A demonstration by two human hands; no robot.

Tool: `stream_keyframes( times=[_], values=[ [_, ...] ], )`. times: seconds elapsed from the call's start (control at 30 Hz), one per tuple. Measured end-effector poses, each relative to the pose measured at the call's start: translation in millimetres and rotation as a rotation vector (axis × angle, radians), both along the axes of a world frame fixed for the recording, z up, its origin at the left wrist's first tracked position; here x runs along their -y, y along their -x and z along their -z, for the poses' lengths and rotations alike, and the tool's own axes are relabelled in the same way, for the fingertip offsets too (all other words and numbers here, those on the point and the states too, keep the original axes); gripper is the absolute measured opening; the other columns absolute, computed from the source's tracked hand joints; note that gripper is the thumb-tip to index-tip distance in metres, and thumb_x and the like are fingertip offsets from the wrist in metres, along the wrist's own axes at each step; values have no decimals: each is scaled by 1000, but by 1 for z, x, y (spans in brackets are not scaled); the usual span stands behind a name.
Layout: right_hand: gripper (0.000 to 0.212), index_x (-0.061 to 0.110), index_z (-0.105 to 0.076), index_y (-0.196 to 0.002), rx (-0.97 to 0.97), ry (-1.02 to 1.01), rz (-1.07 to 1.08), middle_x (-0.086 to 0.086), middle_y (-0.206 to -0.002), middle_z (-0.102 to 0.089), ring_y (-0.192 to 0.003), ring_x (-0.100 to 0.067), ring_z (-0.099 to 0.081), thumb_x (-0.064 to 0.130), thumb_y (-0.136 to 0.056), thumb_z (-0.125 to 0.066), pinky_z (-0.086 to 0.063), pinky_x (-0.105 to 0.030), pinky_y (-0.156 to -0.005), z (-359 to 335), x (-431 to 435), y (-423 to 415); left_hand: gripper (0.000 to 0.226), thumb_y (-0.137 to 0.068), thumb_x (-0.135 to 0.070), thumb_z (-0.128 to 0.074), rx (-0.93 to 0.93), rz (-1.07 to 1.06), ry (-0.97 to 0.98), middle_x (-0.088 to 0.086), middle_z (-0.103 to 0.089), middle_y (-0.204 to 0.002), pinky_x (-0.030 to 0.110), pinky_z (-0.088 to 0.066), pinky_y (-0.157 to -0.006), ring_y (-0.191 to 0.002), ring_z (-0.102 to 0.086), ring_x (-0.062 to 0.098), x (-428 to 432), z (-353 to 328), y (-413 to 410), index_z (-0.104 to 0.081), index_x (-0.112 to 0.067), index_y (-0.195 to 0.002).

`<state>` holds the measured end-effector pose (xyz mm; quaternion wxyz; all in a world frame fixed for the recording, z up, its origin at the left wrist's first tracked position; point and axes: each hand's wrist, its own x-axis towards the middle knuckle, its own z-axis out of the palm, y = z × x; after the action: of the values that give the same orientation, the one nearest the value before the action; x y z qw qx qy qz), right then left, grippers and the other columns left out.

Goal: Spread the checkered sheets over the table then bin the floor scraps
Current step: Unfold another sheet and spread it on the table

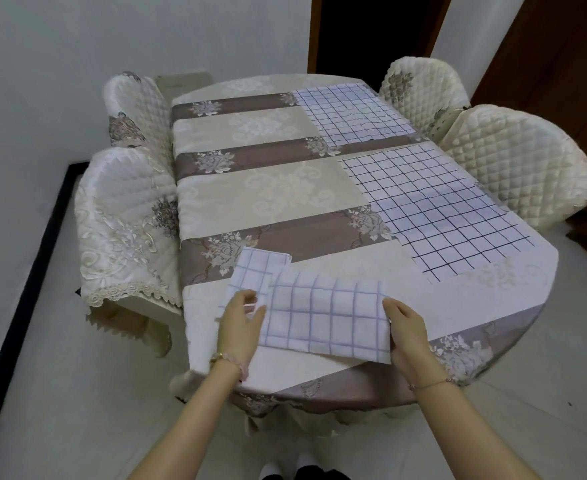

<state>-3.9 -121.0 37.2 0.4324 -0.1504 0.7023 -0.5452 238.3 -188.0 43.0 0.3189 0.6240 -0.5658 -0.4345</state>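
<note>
A folded white sheet with a pale blue check (323,317) lies at the near edge of the table (268,199). My left hand (240,323) grips its left end, and my right hand (406,327) grips its right end. A second folded part of checkered sheet (254,271) sticks out behind my left hand. Two checkered sheets lie spread flat on the table's right side: one in the middle right (437,209) and one at the far right (351,112).
The table wears a beige and mauve floral cloth. Quilted cream chairs stand on both sides: two on the left (126,220) and two on the right (513,161). A dark doorway (371,32) is beyond the table. Pale floor tiles surround it; no scraps show in view.
</note>
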Motion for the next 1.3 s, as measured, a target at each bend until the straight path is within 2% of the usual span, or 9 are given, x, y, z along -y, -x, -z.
stream_keyframes(
  times=[0.17,0.27,0.47,0.7,0.8,0.9,1.07,1.2,1.3],
  values=[
    [18,11,-71,-86,259,29,-49,1,-82,-76,-71,-12,-71,17,-92,-56,-55,-25,-59,-3,-23,-24,41,-87,-26,-63,58,367,114,-9,-52,-119,15,-37,-94,-111,-49,4,-38,-14,46,-52,-17,-126],
    [18,10,-76,-85,308,65,-137,-5,-89,-77,-77,-13,-73,17,-90,-60,-55,-21,-59,-9,-41,-36,49,-85,-35,-64,8,431,81,-14,-47,-119,18,-38,-98,-111,-46,2,-56,-19,69,-48,-22,-129],
    [16,7,-74,-80,215,127,-211,-9,-81,-75,-72,-15,-72,19,-87,-66,-54,-19,-58,-24,-61,-53,24,-86,-35,-64,-312,288,-152,-11,-62,-108,2,-46,-73,-100,-58,-1,-68,-24,85,-57,-26,-107],
    [10,5,-66,-82,200,123,-187,-6,-76,-70,-68,-12,-67,10,-89,-61,-53,-20,-57,-26,-66,-55,19,-89,-13,-60,-376,107,-118,-2,-60,-75,26,-49,-73,-82,-57,17,-60,-27,80,-59,-18,-70],
    [7,8,-61,-86,247,167,-61,-12,-89,-66,-82,-21,-63,11,-92,-58,-53,-29,-71,-22,-64,-43,17,-90,-10,-58,-561,-64,-152,0,-61,-75,30,-55,-67,-74,-61,14,-54,-31,59,-59,-16,-74],
    [6,10,-58,-89,203,212,40,-6,-77,-60,-70,-13,-59,13,-93,-56,-54,-21,-65,-19,-66,-29,17,-92,-5,-54,-767,-177,-155,0,-65,-72,22,-57,-60,-65,-67,6,-55,-31,23,-57,-12,-76],
    [18,18,-50,-77,148,160,64,11,-51,-37,-52,-5,-39,15,-93,-56,-53,-18,-62,-3,-74,-18,24,-91,3,-49,-965,-213,-277,6,-74,-97,34,-59,-77,-90,-72,17,-86,-9,-26,-64,-11,-101],
    [1,13,-54,-94,190,101,45,-4,-74,-47,-71,-14,-48,14,-94,-54,-52,-33,-78,15,-83,-15,21,-88,7,-50,-915,-257,-414,15,-73,-93,33,-60,-69,-83,-73,24,-117,16,-41,-64,-4,-99],
    [15,3,-58,-107,202,21,27,-16,-93,-59,-87,-24,-57,11,-96,-50,-52,-37,-82,29,-93,-11,28,-85,6,-54,-891,-205,-546,19,-72,-101,34,-60,-72,-90,-71,28,-137,32,-48,-58,4,-113]
  ],
)
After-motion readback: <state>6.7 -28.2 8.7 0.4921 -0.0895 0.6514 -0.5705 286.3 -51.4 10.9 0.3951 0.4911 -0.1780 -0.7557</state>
